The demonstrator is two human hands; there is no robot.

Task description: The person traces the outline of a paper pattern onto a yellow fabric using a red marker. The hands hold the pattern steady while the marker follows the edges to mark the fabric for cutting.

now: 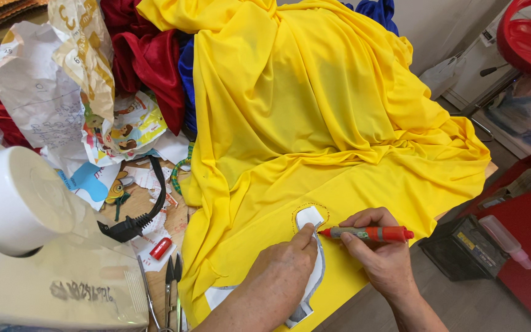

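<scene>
The left hand (284,261) presses flat on a white paper pattern (309,216) lying on the yellow fabric (290,110), fingers spread. Just right of the pattern, the right hand (381,255) is clamped on a red marker (370,233) — tip touching the pattern's edge. Scissors (170,289) lie left of the fabric — beside a white sewing machine (26,233).

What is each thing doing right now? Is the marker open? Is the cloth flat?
Marker: uncapped, tip at the pattern's edge, held in right hand.
Left hand: pressing the pattern down.
Paper pattern: flat on the cloth, dotted outline around its top.
Yellow cloth: spread near the hands, bunched behind.
Scissors: closed, lying on the table.
Red cap: off, lying on the table.
</scene>
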